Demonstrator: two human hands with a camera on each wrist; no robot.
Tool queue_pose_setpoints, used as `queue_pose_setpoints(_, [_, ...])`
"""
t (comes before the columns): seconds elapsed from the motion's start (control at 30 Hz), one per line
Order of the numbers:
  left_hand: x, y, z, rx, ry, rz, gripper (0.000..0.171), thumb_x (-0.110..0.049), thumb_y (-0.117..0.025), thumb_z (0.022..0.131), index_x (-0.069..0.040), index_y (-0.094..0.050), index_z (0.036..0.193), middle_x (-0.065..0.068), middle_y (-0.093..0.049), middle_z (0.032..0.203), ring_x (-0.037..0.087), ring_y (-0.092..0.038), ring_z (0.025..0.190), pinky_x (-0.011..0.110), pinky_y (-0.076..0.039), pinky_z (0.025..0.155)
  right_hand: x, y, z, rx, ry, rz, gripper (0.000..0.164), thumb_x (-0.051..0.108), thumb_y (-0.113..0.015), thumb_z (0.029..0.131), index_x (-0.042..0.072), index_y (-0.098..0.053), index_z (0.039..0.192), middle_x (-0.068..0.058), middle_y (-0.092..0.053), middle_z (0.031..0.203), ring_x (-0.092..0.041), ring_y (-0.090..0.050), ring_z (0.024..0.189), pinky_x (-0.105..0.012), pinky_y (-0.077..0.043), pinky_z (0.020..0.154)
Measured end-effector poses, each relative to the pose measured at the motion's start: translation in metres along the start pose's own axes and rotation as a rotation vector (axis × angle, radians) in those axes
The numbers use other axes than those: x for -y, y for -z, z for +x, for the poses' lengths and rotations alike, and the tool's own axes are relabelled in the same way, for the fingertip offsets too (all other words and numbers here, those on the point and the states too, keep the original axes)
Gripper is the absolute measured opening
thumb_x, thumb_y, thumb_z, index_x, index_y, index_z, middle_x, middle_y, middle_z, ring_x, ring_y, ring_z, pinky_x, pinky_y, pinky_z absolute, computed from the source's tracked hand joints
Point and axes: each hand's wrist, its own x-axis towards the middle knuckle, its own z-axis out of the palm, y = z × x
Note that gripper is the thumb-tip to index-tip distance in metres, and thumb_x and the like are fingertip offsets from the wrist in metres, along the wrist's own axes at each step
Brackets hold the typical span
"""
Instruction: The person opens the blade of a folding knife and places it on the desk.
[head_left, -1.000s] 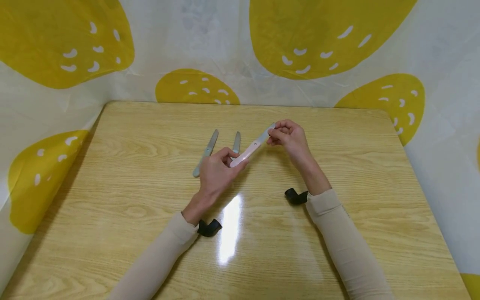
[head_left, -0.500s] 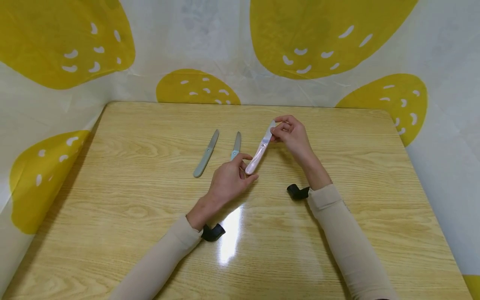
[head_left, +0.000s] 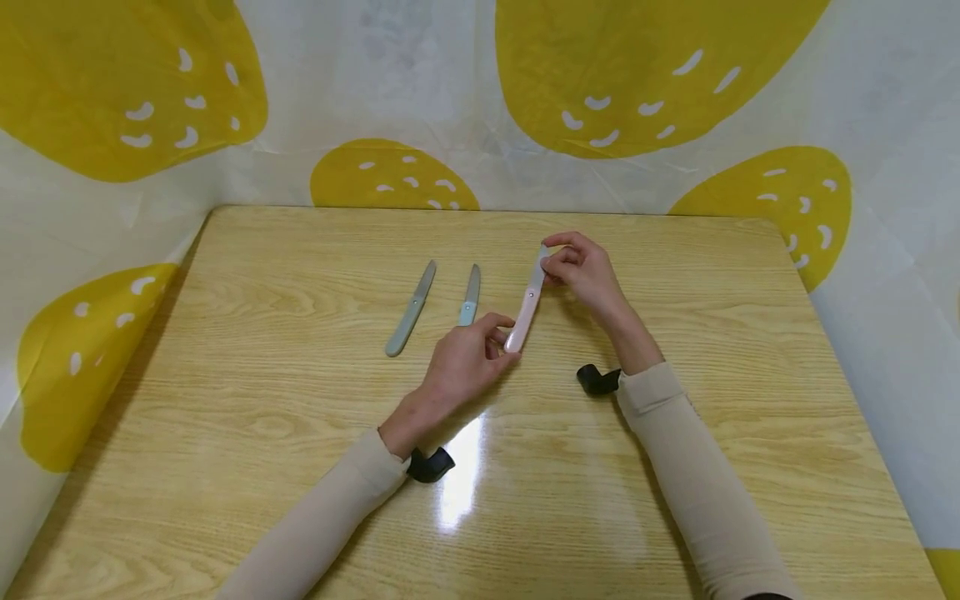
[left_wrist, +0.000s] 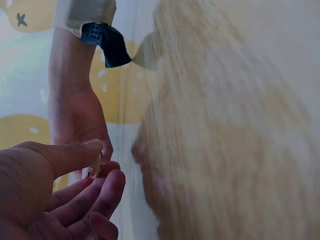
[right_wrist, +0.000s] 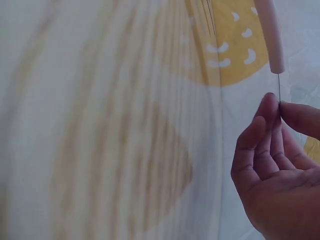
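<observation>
A pink-handled knife (head_left: pixel 523 321) is held above the table between both hands, its blade pointing away from the body. My left hand (head_left: pixel 463 362) pinches the butt of its handle; in the left wrist view, thumb and fingers meet on the handle end (left_wrist: pixel 91 171). At the other end, my right hand (head_left: pixel 588 271) pinches the blade between thumb and fingers. The right wrist view shows the pink handle (right_wrist: pixel 272 42) and the thin blade edge-on. A light blue knife (head_left: pixel 468 307) lies just beyond my left hand, its handle partly hidden. Left of it lies a grey-green knife (head_left: pixel 408 323).
The wood-grain table (head_left: pixel 262 358) has a bright light reflection near the middle. Behind and at the sides hangs a white cloth (head_left: pixel 420 75) with large yellow shapes. A black wrist device (head_left: pixel 431 465) sits at the left cuff, another (head_left: pixel 597 380) at the right.
The pink knife's handle end has swung right and nearer the body, with my left hand moving along. The grey-green knife's handle has come fully into sight. My right hand has shifted only slightly.
</observation>
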Motion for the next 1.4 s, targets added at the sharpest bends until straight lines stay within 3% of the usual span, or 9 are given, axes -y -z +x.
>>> queue_pose_setpoints(0.13, [-0.001, -0.002, 0.0, 0.009, -0.001, 0.022, 0.042, -0.023, -0.082, 0.091, -0.013, -0.068, 0.13, -0.003, -0.076, 0.102, 0.003, -0.066, 0.072, 0.023, -0.053, 0.062, -0.001, 0.002, 0.002, 0.025, -0.014, -0.085, 0.037, 0.007, -0.066, 0.102, -0.004, -0.059, 0.136, 0.004, -0.071, 0.084, -0.007, -0.069, 0.075, -0.023, -0.057, 0.075])
queue_pose_setpoints(0.4, [-0.003, -0.005, 0.0, 0.01, 0.0, 0.085, 0.035, -0.025, -0.083, 0.09, -0.014, -0.072, 0.121, -0.006, -0.074, 0.097, 0.002, -0.063, 0.071, 0.023, -0.049, 0.061, -0.006, 0.004, 0.005, 0.113, -0.045, -0.322, 0.038, 0.01, -0.066, 0.101, 0.001, -0.062, 0.139, -0.024, -0.07, 0.114, -0.011, -0.062, 0.08, -0.019, -0.049, 0.066])
queue_pose_setpoints(0.77, [-0.004, -0.009, 0.0, -0.011, -0.034, 0.205, 0.031, -0.031, -0.084, 0.089, -0.015, -0.074, 0.114, -0.005, -0.068, 0.096, 0.008, -0.06, 0.08, 0.028, -0.051, 0.07, -0.004, 0.002, 0.009, 0.166, -0.045, -0.463, 0.035, 0.009, -0.064, 0.102, 0.0, -0.064, 0.136, -0.021, -0.067, 0.114, -0.021, -0.06, 0.091, -0.021, -0.047, 0.069])
queue_pose_setpoints(1.1, [-0.004, -0.013, 0.003, -0.025, -0.06, 0.27, 0.031, -0.031, -0.088, 0.085, -0.011, -0.073, 0.104, -0.001, -0.067, 0.092, 0.013, -0.058, 0.081, 0.027, -0.048, 0.067, -0.003, -0.002, 0.016, 0.185, -0.046, -0.53, 0.036, 0.01, -0.064, 0.101, -0.002, -0.066, 0.135, -0.018, -0.067, 0.111, -0.025, -0.058, 0.094, -0.025, -0.045, 0.075])
queue_pose_setpoints(1.4, [-0.004, -0.015, 0.007, -0.035, -0.072, 0.335, 0.037, -0.037, -0.089, 0.083, -0.011, -0.075, 0.106, -0.002, -0.066, 0.09, 0.013, -0.056, 0.08, 0.025, -0.045, 0.065, -0.003, -0.003, 0.018, 0.182, -0.057, -0.581, 0.04, 0.016, -0.063, 0.103, 0.0, -0.064, 0.139, -0.02, -0.065, 0.118, -0.028, -0.057, 0.102, -0.032, -0.044, 0.083])
